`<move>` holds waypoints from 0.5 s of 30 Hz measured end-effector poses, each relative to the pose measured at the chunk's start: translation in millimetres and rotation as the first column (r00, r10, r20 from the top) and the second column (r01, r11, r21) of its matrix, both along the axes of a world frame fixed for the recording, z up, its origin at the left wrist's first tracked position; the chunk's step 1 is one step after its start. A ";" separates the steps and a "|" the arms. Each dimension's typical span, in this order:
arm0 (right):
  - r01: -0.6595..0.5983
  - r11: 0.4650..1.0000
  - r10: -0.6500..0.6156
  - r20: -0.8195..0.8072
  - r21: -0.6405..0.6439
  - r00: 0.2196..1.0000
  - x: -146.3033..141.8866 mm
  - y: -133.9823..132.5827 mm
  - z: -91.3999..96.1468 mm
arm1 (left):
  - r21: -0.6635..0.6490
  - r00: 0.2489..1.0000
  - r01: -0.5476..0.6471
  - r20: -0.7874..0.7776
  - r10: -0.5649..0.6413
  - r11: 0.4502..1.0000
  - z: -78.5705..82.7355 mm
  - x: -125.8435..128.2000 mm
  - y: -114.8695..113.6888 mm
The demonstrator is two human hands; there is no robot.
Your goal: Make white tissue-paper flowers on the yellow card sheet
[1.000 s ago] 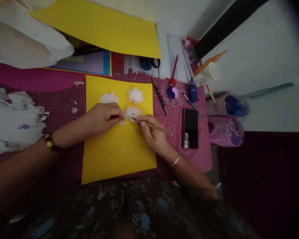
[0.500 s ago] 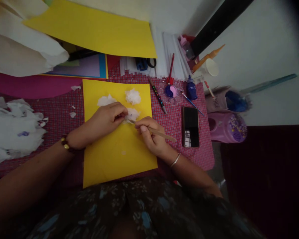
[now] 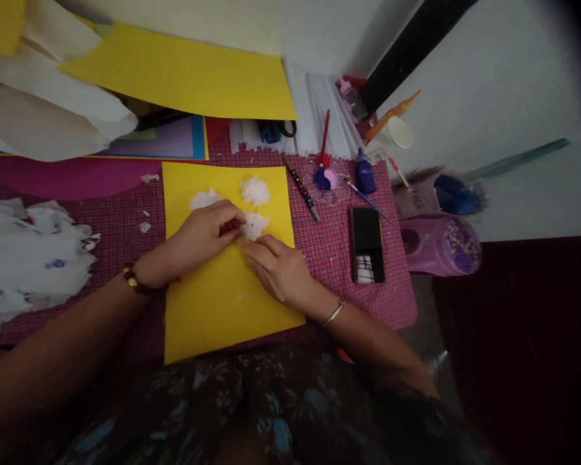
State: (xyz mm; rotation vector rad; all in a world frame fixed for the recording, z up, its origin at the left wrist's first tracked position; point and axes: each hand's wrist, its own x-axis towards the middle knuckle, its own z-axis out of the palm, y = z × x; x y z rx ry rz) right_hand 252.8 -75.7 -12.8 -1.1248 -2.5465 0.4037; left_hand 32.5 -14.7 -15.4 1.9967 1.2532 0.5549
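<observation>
A yellow paper sheet [image 3: 208, 316] lies on the cloth in front of me, bearing several crumpled pieces of thin white paper. My left hand [image 3: 198, 236] rests over its left side, fingertips pinched at the edge of a white paper tuft [image 3: 255, 225] with small purple marks. From the lower right, my right hand [image 3: 285, 268] meets the same tuft, fingers together and pointing left; whatever it grips is hidden. A rounder white paper puff [image 3: 255, 191] sits just above. Beyond my left knuckles, another white piece [image 3: 204, 198] is partly covered.
To the right are a patterned pen [image 3: 303, 188], a paint palette [image 3: 326, 179], a blue paint bottle [image 3: 365, 173] and a phone [image 3: 366, 245]. A heap of white paper [image 3: 29, 252] lies left. Yellow card [image 3: 184, 71] and paper strips lie at the back; a pink container [image 3: 440, 247] stands beyond the table's right edge.
My right hand has turned over and moved left against the tuft. The flat brown stick it held is no longer visible. My left hand stays at the tuft; the view has shifted slightly.
</observation>
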 end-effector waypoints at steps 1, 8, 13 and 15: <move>-0.007 1.000 0.007 0.028 0.001 1.000 -1.3 0.2 0.7 | -0.005 1.000 -0.007 0.010 0.007 1.000 -0.4 0.5 -0.3; -0.061 0.998 0.066 0.193 -0.031 0.979 -9.5 0.0 6.9 | 0.032 0.980 -0.114 0.166 0.107 0.993 -3.3 -2.0 -5.7; -0.084 0.996 0.083 0.242 -0.006 0.967 -17.4 -1.9 6.5 | 0.045 0.958 -0.200 0.220 0.186 0.979 -1.5 -7.8 -10.4; -0.092 0.996 0.090 0.267 -0.004 0.960 -21.5 -1.8 5.9 | 0.011 0.961 -0.202 0.193 0.196 0.979 0.1 -8.1 -13.0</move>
